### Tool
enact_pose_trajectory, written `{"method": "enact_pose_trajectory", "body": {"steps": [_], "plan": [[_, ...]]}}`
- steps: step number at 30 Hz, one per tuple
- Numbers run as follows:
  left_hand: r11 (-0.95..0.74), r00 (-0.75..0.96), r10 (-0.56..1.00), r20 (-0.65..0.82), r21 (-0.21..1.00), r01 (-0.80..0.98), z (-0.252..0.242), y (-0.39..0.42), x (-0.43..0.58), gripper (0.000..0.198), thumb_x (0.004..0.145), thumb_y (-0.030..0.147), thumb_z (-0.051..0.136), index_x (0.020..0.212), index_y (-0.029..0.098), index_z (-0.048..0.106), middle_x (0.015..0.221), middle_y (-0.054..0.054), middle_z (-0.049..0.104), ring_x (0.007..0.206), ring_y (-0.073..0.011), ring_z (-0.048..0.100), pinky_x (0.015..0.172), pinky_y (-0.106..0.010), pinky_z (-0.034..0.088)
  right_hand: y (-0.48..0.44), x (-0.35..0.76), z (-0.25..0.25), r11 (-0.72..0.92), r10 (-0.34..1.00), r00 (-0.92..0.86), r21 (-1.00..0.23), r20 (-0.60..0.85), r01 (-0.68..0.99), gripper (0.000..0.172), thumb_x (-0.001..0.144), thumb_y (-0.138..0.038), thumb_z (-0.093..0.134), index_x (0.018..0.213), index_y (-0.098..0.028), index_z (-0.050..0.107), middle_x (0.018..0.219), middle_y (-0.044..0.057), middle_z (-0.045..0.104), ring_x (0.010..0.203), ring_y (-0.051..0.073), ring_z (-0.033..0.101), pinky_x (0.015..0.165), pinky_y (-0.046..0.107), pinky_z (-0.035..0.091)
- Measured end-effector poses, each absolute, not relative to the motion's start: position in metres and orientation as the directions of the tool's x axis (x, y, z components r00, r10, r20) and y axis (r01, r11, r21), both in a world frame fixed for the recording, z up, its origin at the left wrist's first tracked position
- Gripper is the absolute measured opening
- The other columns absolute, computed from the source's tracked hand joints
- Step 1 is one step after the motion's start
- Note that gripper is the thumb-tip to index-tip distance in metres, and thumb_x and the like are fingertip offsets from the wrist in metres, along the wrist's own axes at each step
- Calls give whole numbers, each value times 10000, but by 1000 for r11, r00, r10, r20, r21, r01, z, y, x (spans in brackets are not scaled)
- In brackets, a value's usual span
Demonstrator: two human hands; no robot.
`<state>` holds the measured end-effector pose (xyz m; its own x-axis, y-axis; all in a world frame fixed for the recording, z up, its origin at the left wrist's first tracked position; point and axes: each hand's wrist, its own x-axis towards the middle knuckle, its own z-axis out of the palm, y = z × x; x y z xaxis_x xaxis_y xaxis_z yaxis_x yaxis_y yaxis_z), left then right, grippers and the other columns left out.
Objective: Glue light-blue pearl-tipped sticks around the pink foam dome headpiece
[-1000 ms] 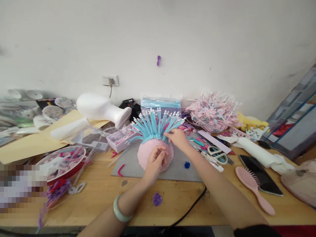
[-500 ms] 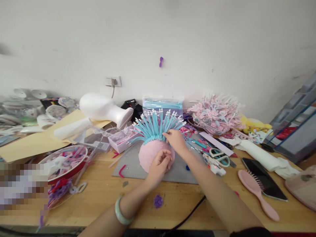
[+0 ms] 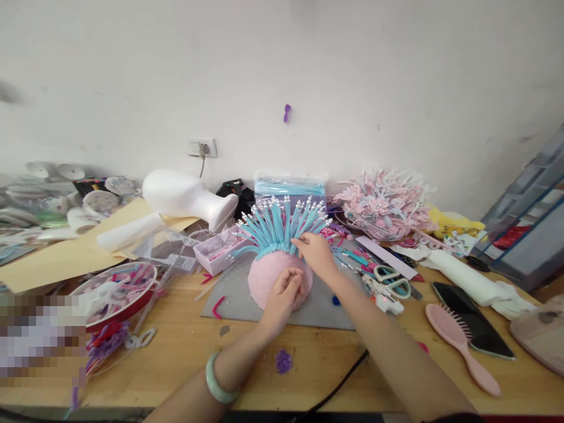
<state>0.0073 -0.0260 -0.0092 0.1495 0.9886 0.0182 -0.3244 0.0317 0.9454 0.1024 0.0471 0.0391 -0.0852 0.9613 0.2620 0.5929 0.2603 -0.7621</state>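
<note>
A pink fuzzy dome [image 3: 268,283] stands on a grey mat [image 3: 240,301] in the middle of the wooden table [image 3: 185,346]. A fan of blue sticks with white bead tips [image 3: 279,226] rises from its top. My left hand [image 3: 282,296], with a pale green bangle on the wrist, rests curled against the dome's front. My right hand [image 3: 314,252] pinches one of the blue sticks at the fan's right side.
A white foam head [image 3: 185,197] lies on its side at the back left. A pink flower piece [image 3: 385,202] sits back right. Scissors [image 3: 390,277], a pink hairbrush [image 3: 458,346] and a black phone [image 3: 471,320] lie at the right, a red bowl [image 3: 118,291] of scraps at the left.
Both hands stay on the piece; my left fingers have shifted slightly on the dome. The view has drifted a little.
</note>
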Motion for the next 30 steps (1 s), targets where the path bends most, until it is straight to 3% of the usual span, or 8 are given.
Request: {"method": "enact_pose_trajectory", "body": {"steps": [5,11,16,19,22,24,26,30], "plan": [[23,19,1000,-18,949,-314,-9,-25,6,518,670,572,548,1004,223,358,461,124,417,286,-35,243,311,-173,120,15,118,31,328,944,-191,-788,267,520,265,741,-353,537,539,-194,474,458,-45,499,475,112,473,479,222,319],[48,239,971,14,966,-252,-18,-23,9,475,680,633,515,804,183,431,424,113,390,296,-25,238,322,-172,161,-16,134,15,303,950,-226,-815,217,494,253,770,-323,473,549,-205,438,474,-47,491,452,100,438,462,215,314],[24,404,912,67,976,-218,-16,-28,9,470,689,628,518,725,161,485,493,74,443,332,-21,271,351,-186,193,-22,143,13,249,965,-205,-816,163,521,397,787,-431,473,467,-199,430,431,-32,480,437,101,449,473,218,333],[35,453,891,41,987,-157,-18,-29,10,458,709,616,499,684,159,508,457,68,431,348,-34,280,360,-192,193,-24,147,13,253,961,-241,-787,137,563,438,804,-449,437,447,-196,441,425,-24,482,436,104,454,471,221,331],[57,431,902,0,991,-121,-22,-28,11,432,709,604,495,669,174,497,423,68,435,344,-48,289,362,-198,188,-28,160,14,270,955,-270,-722,118,638,362,796,-453,445,556,-198,538,512,-13,566,490,121,502,489,227,340],[63,387,922,-15,992,-111,-25,-26,12,414,703,595,498,658,184,485,406,72,434,335,-53,286,361,-203,184,-33,178,15,210,974,-217,-641,70,738,320,778,-457,470,608,-206,573,566,2,614,521,136,535,501,237,343],[66,346,938,-26,992,-104,-26,-25,13,395,702,579,501,651,188,481,393,77,429,330,-54,282,361,-205,183,-41,201,15,19,999,-39,-508,-29,861,437,799,-493,418,491,-201,521,497,32,593,474,146,524,480,254,323],[104,350,935,-60,989,-106,-26,-26,14,391,692,577,500,658,188,473,392,77,440,318,-51,278,359,-209,175,-55,243,10,-293,946,211,-378,-244,878,588,838,-533,288,368,-210,433,411,64,561,390,146,505,461,266,346]]}}
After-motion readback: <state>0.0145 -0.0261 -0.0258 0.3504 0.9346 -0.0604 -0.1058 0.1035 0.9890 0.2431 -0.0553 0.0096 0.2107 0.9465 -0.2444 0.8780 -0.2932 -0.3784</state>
